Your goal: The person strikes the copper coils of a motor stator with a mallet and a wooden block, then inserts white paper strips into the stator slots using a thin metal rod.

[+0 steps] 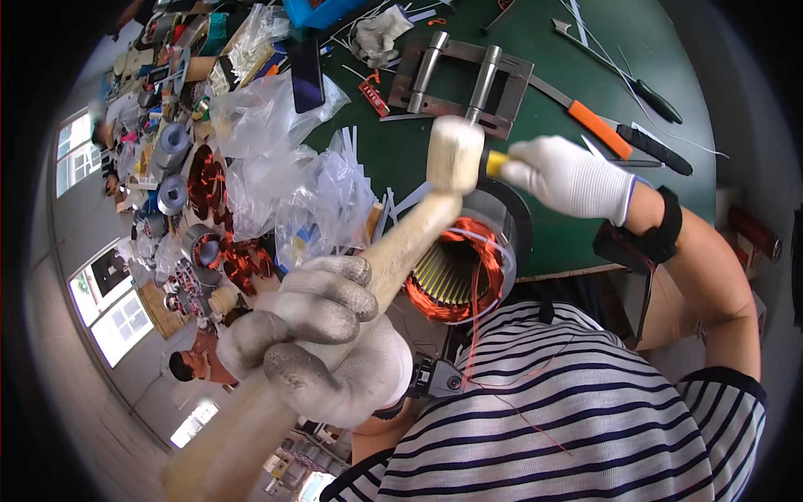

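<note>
My left hand (322, 339), in a dirty white glove, grips the long wooden handle of a pale mallet (454, 155), whose head is raised over a motor stator (462, 263) with copper windings at the table's near edge. My right hand (569, 177), in a clean white glove, holds a yellow-handled tool (494, 163) right beside the mallet head, just above the stator's dark outer shell. The tool's tip is hidden behind the mallet. A thin copper wire trails from the stator over my striped shirt.
A green table (544, 75) carries a metal roller frame (464, 71), an orange-handled knife (595, 125), black-handled screwdrivers (661, 149), a phone (306, 74) and clear plastic bags (284, 167). More copper-wound stators (209, 180) lie at the left.
</note>
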`<state>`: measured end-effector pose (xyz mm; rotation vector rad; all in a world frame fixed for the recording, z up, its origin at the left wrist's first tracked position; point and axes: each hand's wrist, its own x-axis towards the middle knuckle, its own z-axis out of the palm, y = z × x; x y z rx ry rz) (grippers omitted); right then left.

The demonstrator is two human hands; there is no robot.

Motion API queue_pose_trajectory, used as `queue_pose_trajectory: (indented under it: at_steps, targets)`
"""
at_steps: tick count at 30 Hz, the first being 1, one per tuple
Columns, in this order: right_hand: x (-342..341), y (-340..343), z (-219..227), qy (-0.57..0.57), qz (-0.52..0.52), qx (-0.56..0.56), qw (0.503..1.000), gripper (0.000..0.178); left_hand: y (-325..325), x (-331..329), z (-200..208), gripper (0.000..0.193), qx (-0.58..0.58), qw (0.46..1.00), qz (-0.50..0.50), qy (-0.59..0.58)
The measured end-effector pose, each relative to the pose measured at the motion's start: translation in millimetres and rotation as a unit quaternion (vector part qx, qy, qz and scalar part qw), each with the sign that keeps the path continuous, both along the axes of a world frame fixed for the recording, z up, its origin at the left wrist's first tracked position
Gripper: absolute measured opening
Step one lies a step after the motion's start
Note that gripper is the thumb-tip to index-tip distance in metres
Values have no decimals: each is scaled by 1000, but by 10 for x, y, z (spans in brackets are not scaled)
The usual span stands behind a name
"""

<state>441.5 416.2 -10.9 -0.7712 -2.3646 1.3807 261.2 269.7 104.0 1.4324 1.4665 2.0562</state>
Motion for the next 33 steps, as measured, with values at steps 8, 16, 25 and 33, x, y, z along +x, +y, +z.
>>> queue_pose_trajectory:
  at_steps: [8, 16, 25, 33]
  targets:
    - [-330, 145, 233, 62, -124, -276, 951, 33, -181, -105, -26, 24, 10, 998, 49, -26]
    - [41, -215, -211, -135, -70, -117, 981, 39, -181, -131, 96, 27, 4, 996, 33, -89]
    - [486, -481, 185, -86, -265, -168, 946, 37, 40, -41, 46, 33, -62, 942, -325, -48]
    - [472, -914, 389, -214, -148, -106, 960, 28, 117, -32, 72, 27, -87, 893, -435, -78]
